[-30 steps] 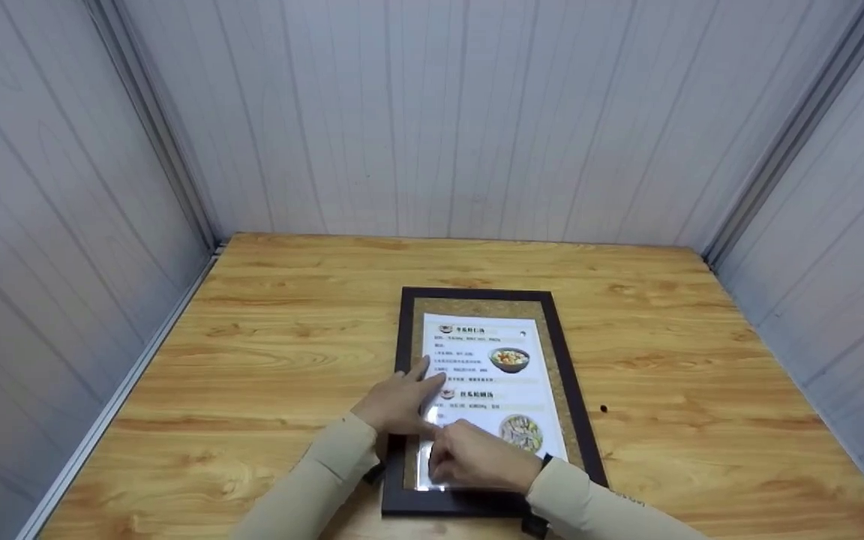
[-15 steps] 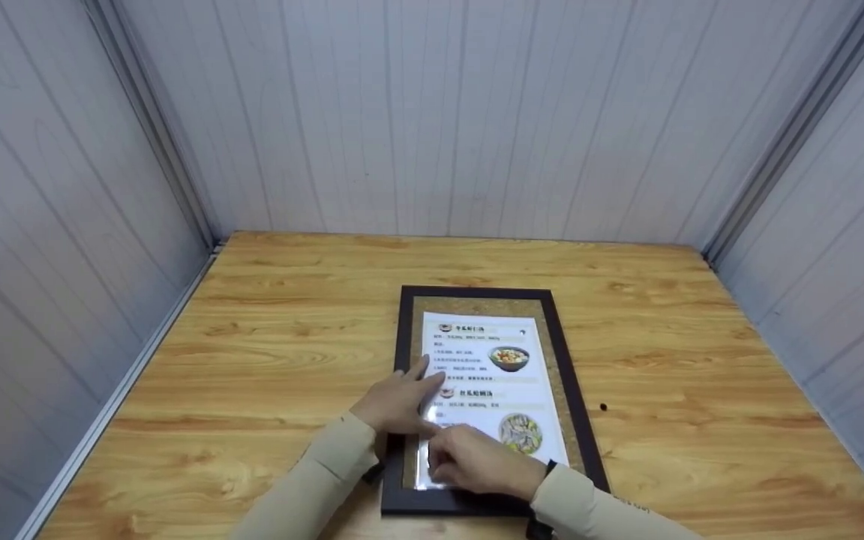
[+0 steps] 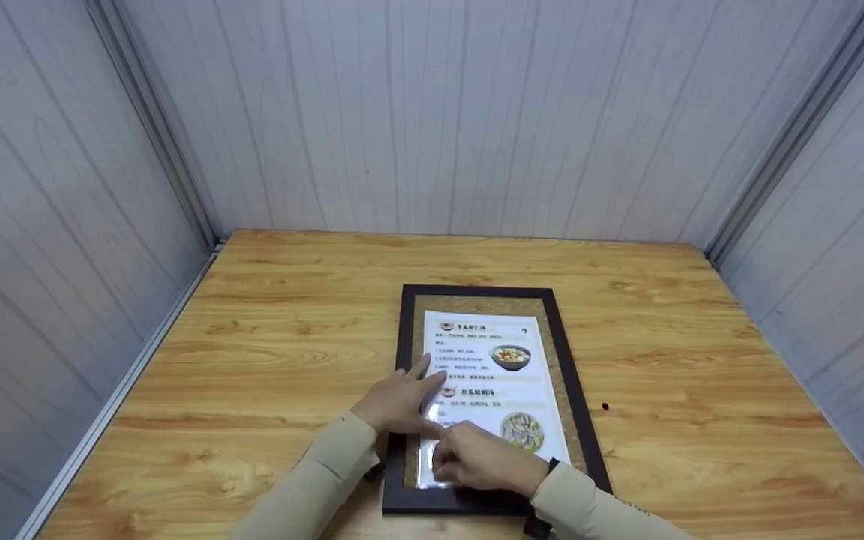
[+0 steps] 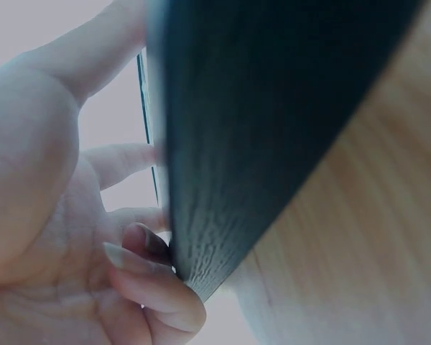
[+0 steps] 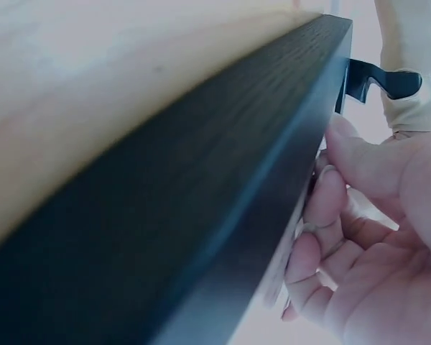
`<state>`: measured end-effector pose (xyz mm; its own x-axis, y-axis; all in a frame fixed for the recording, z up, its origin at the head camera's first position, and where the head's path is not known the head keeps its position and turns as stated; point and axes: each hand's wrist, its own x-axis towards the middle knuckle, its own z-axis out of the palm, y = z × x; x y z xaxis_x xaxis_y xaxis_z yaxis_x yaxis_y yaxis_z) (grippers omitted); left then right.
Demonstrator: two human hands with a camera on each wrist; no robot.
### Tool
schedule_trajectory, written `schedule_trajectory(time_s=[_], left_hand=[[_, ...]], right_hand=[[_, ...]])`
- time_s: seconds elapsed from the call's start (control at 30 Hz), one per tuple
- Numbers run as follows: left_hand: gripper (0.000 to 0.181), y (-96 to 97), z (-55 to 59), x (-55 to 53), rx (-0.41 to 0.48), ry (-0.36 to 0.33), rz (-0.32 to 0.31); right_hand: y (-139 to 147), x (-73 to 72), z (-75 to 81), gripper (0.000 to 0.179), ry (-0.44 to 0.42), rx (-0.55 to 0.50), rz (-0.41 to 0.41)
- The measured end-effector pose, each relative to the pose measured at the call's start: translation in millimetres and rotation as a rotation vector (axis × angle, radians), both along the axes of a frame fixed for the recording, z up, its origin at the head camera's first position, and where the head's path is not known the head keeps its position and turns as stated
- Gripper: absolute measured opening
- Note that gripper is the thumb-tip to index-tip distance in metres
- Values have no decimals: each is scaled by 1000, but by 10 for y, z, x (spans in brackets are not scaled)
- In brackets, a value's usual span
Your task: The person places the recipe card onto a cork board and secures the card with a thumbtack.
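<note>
A white recipe sheet (image 3: pixel 477 352) with Chinese text and two food pictures lies on a cork board (image 3: pixel 469 303) in a dark frame (image 3: pixel 567 360). My left hand (image 3: pixel 400 401) reaches over the frame's left side, its extended fingers and thumb pressing the sheet; some other fingers curl by the frame edge in the left wrist view. Near the sheet's lower left, my right hand (image 3: pixel 481 457) has curled fingers against the board. In the right wrist view a small dark pin (image 5: pixel 320 162) shows between thumb and fingertip, mostly hidden. Another pin (image 3: pixel 524 330) marks the sheet's upper right corner.
A small black object (image 3: pixel 604 406) lies on the wooden table (image 3: pixel 274 315), right of the frame. Pale panelled walls (image 3: pixel 432 120) enclose the table at the back and on both sides.
Both hands stay at nearly the same spots on the board. The right wrist shifts only slightly; the sheet and frame hold their place.
</note>
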<state>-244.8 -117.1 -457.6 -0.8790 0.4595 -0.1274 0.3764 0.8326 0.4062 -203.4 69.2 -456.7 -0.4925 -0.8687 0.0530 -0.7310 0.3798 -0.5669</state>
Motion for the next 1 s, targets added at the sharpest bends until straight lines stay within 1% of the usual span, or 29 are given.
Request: schedule_trajectory(time_s=[0.2,0.3,0.37,0.47,0.57,0.67,0.73,0.83,1.0], left_hand=[[94,35,-24,36,-11,14,-17],[95,40,-21,41,-9,15,-25],[96,34,-13,34,-12,16,-18],[96,26,3,6,-21,27,-12],[96,35,7,-21,-22,35,-27],[95,46,1,-38,-22,21,-32],[95,44,-2,-41,-26,4,-24],[95,29,-7,-42,-21,-8,-16],[95,15,7,-21,-11,-18,-13]], right_hand=[[11,50,12,12,-17,13,-9],[16,48,10,12,3,11,0],[6,32,9,13,22,8,13],[-12,-5,12,15,51,8,30],[-8,-25,14,15,73,18,32],[0,-31,9,14,68,28,25],[1,-31,7,13,42,27,18],[1,-25,6,12,26,24,7],[38,-18,-8,8,39,6,11]])
